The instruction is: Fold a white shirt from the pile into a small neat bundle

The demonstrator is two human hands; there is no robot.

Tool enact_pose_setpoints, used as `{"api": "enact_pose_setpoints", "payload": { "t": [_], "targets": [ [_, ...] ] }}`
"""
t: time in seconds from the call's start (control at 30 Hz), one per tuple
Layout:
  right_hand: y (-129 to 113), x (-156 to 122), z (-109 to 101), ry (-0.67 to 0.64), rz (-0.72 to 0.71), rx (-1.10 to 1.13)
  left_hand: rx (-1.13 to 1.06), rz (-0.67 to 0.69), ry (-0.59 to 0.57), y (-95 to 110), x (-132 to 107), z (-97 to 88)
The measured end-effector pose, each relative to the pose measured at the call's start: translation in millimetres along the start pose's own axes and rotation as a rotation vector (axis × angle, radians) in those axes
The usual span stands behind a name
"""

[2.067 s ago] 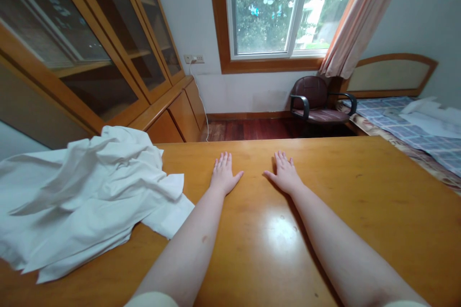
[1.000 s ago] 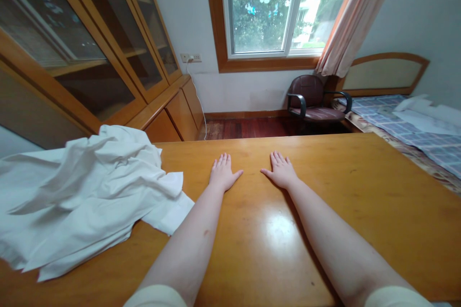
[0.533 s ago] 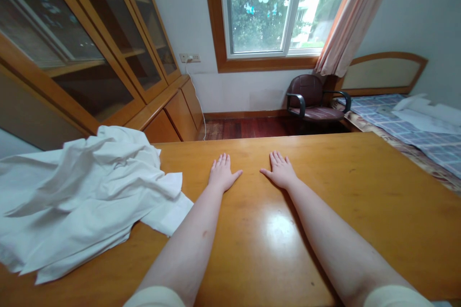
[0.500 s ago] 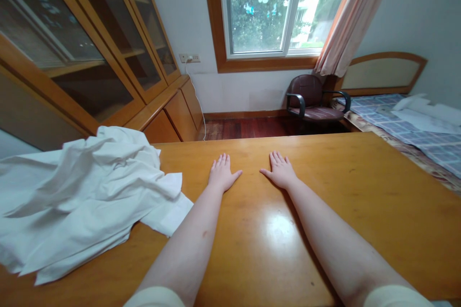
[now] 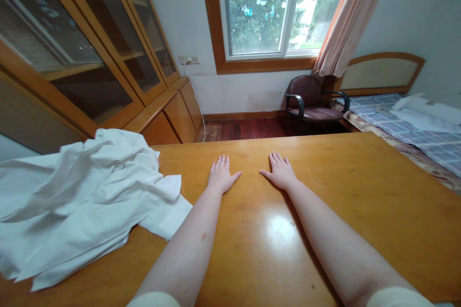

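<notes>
Here's the cloth (image 5: pixel 97 196), crumpled toward the left edge of the counter (image 5: pixel 378 192), and our left hand (image 5: pixel 220 175) and right hand (image 5: pixel 281 171) lie flat, splayed and released, near the far edge! Beyond it we've a chair (image 5: pixel 308 93), a bed (image 5: pixel 410 135) to its right.

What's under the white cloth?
The table, which shows past the cloth's near and right edges. The rest is covered, so I can't tell whether anything else lies beneath.
</notes>
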State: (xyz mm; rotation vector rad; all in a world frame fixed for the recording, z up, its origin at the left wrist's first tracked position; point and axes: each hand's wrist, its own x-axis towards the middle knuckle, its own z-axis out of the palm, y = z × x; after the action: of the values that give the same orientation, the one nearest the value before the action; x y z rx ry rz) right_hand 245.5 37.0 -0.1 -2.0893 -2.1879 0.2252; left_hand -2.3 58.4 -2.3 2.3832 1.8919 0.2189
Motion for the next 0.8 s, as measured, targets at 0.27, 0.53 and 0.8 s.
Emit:
{"api": "enact_pose_setpoints", "payload": {
  "t": [0.27,0.53,0.8],
  "targets": [
    [3,0,-4,-0.001,-0.019,0.033,-0.104,0.007,0.108,4,-7,-15.2],
    [6,1,-2,0.026,-0.033,0.082,-0.215,-0.097,0.36,0,-39,-76.1],
    [16,3,-11,0.204,-0.075,0.512,-0.25,-0.404,0.613,-54,-83,-136.0]
  ]
}}
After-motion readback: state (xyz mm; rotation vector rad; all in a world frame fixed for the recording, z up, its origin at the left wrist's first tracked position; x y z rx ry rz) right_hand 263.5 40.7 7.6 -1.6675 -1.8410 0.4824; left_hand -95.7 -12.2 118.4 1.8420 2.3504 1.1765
